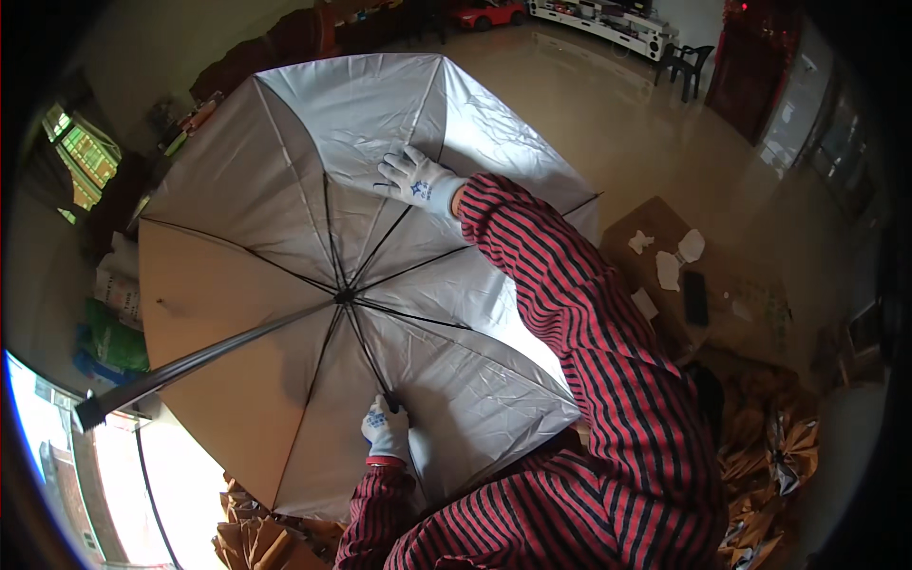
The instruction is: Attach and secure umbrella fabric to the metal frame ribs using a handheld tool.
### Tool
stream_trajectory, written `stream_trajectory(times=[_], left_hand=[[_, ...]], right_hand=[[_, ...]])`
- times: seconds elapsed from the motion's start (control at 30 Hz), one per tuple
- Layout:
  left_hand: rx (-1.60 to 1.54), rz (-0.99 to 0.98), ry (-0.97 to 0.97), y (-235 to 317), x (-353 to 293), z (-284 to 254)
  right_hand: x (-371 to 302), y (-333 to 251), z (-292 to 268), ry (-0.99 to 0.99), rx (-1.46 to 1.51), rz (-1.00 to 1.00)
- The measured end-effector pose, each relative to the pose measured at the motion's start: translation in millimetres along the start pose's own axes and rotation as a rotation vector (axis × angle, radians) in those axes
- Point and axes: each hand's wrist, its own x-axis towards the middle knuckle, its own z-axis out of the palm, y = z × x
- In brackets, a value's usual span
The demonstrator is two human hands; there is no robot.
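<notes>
A large open umbrella [228, 332] fills the middle, its silvery-grey inner side facing me. Black ribs fan out from its hub [346, 296], and the shaft [209, 351] slants toward the lower left, ending in a dark tip. Both my hands wear white gloves with blue print. At the lower side, my left hand [387, 429] closes around one black rib [366, 351]. My right hand [418, 180] lies on the upper part of the canopy, fingers stretched out over the fabric near a rib. Its palm side is hidden.
Crumpled brown bundles [769, 446] lie at the lower right, and more brown folded pieces [252, 532] at the lower left. Flattened cardboard [655, 228] on the floor bears torn white scraps and a dark phone-like slab [695, 298]. A black chair [682, 68] stands far off.
</notes>
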Motion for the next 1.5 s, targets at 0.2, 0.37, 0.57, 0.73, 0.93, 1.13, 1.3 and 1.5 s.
stream_trajectory(times=[0.2,0.37,0.57,0.73,0.93,1.13,1.3,1.5], left_hand=[[0.046,-0.004,-0.055,-3.5,0.4,3.3],[0.056,-0.029,-0.039,-12.2,3.7,16.6],[-0.372,0.146,0.254,-20.1,0.6,18.3],[-0.415,0.07,0.179,-17.4,1.1,9.9],[-0.397,0.082,0.093,-21.6,6.2,7.2],[-0.337,0.114,0.082,-30.5,14.0,10.5],[-0.351,0.027,-0.035,-24.1,10.6,2.3],[-0.195,0.027,0.036,-11.6,4.3,-2.8]], right_hand=[[45.8,-3.4,61.8,-0.596,-0.005,0.003],[52.5,-19.2,80.4,-0.325,0.077,0.246],[16.6,-14.2,46.0,-0.126,0.998,0.562],[-94.7,45.6,-108.9,0.288,0.617,0.511],[-300.4,7.3,-260.6,-0.301,0.683,1.474],[-487.7,-163.4,-228.2,-1.298,0.688,1.585],[-539.0,-255.7,-200.0,-1.39,0.314,1.706],[-570.1,-274.4,-180.3,-1.235,-0.02,1.798]])
